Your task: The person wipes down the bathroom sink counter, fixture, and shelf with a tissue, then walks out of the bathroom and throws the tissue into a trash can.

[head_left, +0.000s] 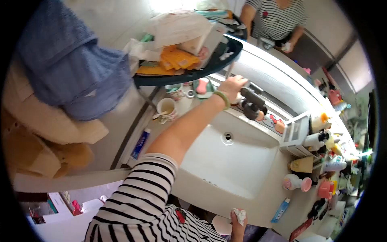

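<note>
My left hand point(233, 87), with a pale green bangle point(222, 100) on its wrist, reaches across the sink to the faucet point(254, 101). Its fingers are curled beside the faucet's metal lever point(255, 87); what they close on, if anything, is hidden. Below lies the white rectangular sink point(242, 161), its round drain point(227, 138) bare and no water showing. Down at the counter's front edge, my right hand point(238, 228) is closed around a crumpled white tissue point(239, 215).
A cup point(166, 107), a soap dish point(202, 89) and a blue toothpaste tube point(140, 143) stand left of the sink. Above them hangs a dark shelf point(185, 76) loaded with packets. Bottles, a white rack point(296, 131) and another blue tube point(281, 210) crowd the right side. A mirror runs behind.
</note>
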### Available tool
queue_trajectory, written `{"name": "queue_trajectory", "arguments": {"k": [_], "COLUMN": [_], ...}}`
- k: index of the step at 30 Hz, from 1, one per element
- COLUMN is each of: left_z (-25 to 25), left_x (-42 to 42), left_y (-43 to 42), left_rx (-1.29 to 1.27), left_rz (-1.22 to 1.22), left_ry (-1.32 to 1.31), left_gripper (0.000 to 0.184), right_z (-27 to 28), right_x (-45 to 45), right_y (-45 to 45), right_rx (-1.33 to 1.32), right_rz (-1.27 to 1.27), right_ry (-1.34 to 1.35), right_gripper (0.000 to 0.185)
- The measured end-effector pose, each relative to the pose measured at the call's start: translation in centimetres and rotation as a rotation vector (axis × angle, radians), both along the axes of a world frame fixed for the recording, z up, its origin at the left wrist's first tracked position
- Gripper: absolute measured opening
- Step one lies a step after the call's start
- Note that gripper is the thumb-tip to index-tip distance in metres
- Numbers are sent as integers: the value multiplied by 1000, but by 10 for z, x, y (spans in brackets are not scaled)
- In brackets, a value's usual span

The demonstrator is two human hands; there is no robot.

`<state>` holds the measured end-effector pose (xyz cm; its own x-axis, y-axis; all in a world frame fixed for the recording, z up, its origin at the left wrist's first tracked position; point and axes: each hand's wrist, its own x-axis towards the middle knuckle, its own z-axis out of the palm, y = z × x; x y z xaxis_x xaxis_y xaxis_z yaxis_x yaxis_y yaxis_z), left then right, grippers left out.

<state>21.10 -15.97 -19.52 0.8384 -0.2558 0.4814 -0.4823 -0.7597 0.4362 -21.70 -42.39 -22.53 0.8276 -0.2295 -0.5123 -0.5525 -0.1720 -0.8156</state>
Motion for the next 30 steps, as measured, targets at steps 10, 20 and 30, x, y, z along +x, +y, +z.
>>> {"name": "queue_trajectory", "arguments": {"k": [10, 20, 30], "left_z": [-17, -30, -49], "left_x": [-223, -251, -233], "left_y": [10, 142, 163], "left_rx": [-410, -1055, -1236], "left_rz": [146, 809, 549], "left_ry": [165, 498, 881], "left_gripper": [31, 39, 24], "right_z": [15, 22, 11], "right_x": [31, 53, 34], "right_y": [9, 26, 27], "right_rx": [44, -2, 59], "right_rz": [187, 429, 395], "right_ry": [-6, -77, -15], "right_gripper": [13, 14, 14]}}
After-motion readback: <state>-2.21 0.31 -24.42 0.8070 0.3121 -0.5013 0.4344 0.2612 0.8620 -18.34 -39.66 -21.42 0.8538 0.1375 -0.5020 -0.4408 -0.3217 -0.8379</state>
